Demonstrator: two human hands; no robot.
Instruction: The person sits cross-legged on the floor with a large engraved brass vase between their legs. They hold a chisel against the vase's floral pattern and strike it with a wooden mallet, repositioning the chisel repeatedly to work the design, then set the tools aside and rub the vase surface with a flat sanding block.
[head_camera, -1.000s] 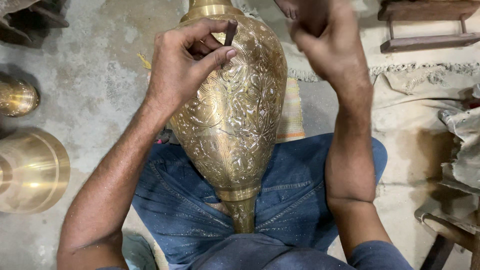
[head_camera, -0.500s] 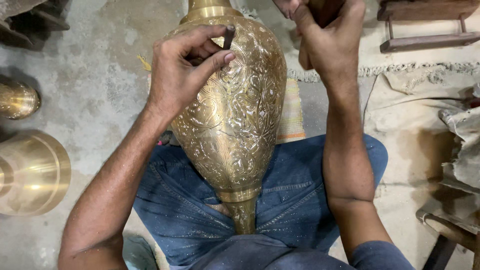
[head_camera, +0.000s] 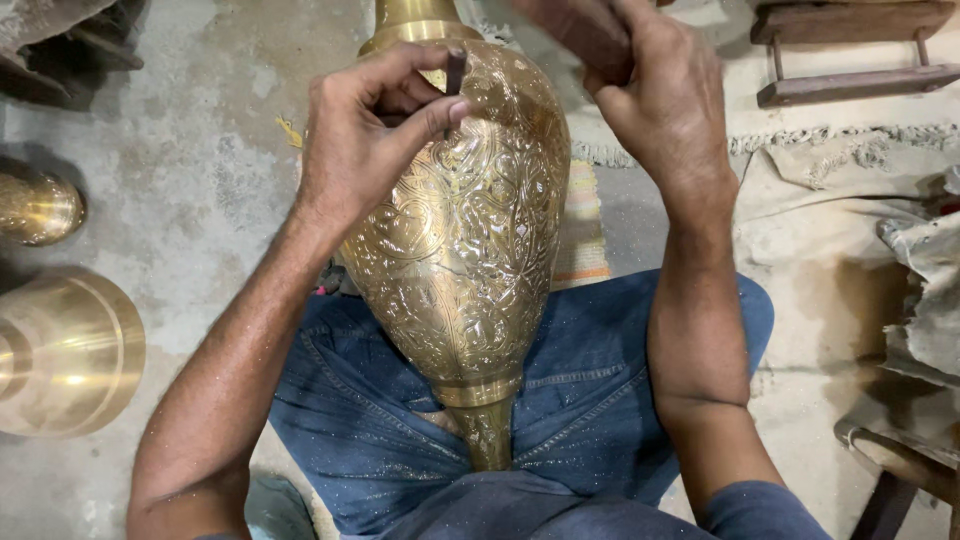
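While the person sits with legs apart, notes on the scene as it stands:

Vase: large engraved brass vase (head_camera: 460, 230) lies along the lap in the centre of the frame, narrow foot toward the body, neck toward the top edge; probably laid so to bring the shoulder under the tool.

Left hand: left hand (head_camera: 365, 140), upper centre-left, rests over the vase shoulder; thumb and forefinger pinch a short dark chisel (head_camera: 455, 75), the other fingers curled beside it. The tip seems set against the brass, though the contact point is hidden by the fingers.

Right hand: right hand (head_camera: 665, 100), upper centre-right, fingers closed round a dark wooden block or mallet (head_camera: 580, 35), blurred and cut by the top edge, so its kind is uncertain. It hangs above and right of the chisel, not touching it.

Support: blue jeans (head_camera: 590, 400) cradle the vase body; a striped cloth (head_camera: 585, 230) shows under the vase, right of centre.

Surroundings: two plain brass pieces (head_camera: 60, 350) at the left edge, well apart from the hands; a wooden frame (head_camera: 850, 50) at upper right; pale cloth (head_camera: 860, 190) on the right; grey concrete floor (head_camera: 170, 170).

Obstructions: the left forefinger hides the chisel's lower end; nothing lies between mallet and chisel head.
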